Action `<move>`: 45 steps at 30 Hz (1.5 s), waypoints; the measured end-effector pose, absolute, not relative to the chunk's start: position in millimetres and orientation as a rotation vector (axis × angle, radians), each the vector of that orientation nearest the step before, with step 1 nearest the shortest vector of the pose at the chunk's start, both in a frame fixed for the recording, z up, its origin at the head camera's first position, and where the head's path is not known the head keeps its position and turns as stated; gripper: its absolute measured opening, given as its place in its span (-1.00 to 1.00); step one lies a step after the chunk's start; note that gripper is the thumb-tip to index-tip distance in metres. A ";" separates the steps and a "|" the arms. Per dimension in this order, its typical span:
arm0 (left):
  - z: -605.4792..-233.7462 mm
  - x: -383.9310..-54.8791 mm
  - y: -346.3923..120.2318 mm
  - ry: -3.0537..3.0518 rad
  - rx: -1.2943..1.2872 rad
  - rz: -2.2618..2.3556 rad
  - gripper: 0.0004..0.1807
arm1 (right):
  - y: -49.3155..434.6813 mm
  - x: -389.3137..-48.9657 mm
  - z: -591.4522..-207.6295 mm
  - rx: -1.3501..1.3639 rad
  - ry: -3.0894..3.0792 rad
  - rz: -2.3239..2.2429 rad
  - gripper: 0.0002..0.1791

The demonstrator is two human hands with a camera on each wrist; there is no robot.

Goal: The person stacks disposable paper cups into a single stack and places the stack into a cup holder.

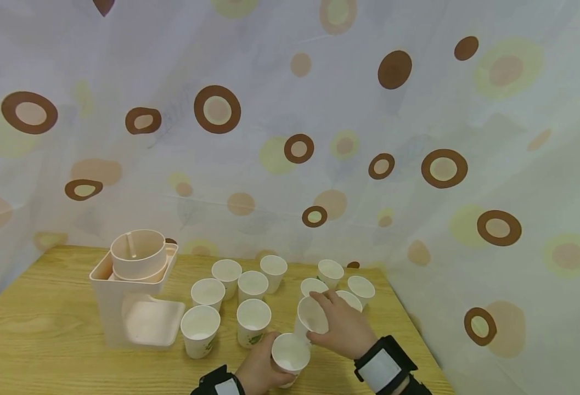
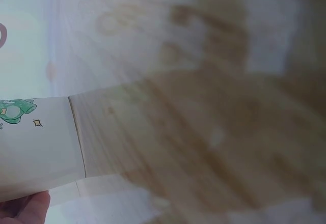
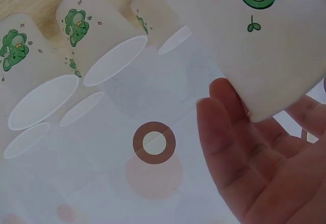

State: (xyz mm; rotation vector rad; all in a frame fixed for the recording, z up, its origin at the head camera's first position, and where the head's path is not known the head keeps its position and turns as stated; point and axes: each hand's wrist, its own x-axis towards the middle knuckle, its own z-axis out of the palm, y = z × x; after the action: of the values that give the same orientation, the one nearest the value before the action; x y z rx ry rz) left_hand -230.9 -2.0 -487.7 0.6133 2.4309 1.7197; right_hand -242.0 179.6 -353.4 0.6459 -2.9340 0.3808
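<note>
Near the front of the table, my left hand (image 1: 260,366) grips a white paper cup (image 1: 290,353) around its side, with its mouth facing up. The left wrist view shows that cup's green printed animal (image 2: 18,111) and some fingertips beneath. Just behind and to the right, my right hand (image 1: 345,328) holds a second paper cup (image 1: 312,317), thumb and fingers spread across it near the rim. The two cups overlap in the head view. In the right wrist view this second cup (image 3: 270,51) carries a green cartoon animal too, and the fingers curve around its rim end.
Several upright paper cups (image 1: 200,326) stand left of my hands, and several more (image 1: 330,270) behind my right hand. A beige plastic container (image 1: 107,302) with a round insert (image 1: 139,255) is at the left. Patterned cloth (image 1: 270,109) hangs behind the wooden table (image 1: 33,329).
</note>
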 end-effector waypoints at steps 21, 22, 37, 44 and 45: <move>-494.2 -233.3 -4.1 2.388 0.657 1.779 -0.34 | 166.5 -234.1 -356.6 0.850 -2.886 0.326 -0.24; -493.8 -233.2 -4.4 2.388 0.660 1.779 -0.34 | 166.3 -234.3 -356.5 0.854 -2.889 0.325 -0.24; -485.6 -231.8 -13.8 2.301 0.691 1.749 -0.30 | 163.7 -236.2 -352.2 1.041 -2.930 0.404 -0.26; -485.0 -230.4 -14.9 2.303 0.707 1.763 -0.29 | 162.4 -235.4 -350.3 1.086 -2.951 0.400 -0.25; -485.0 -230.1 -14.9 2.310 0.712 1.761 -0.29 | 162.1 -235.3 -350.4 1.084 -2.953 0.399 -0.25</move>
State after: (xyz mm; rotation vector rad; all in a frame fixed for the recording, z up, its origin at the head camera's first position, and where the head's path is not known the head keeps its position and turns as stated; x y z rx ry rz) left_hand -230.1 -14.9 -485.0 0.7116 2.3099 1.7607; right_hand -235.3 162.1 -350.4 1.0840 -2.9535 0.3986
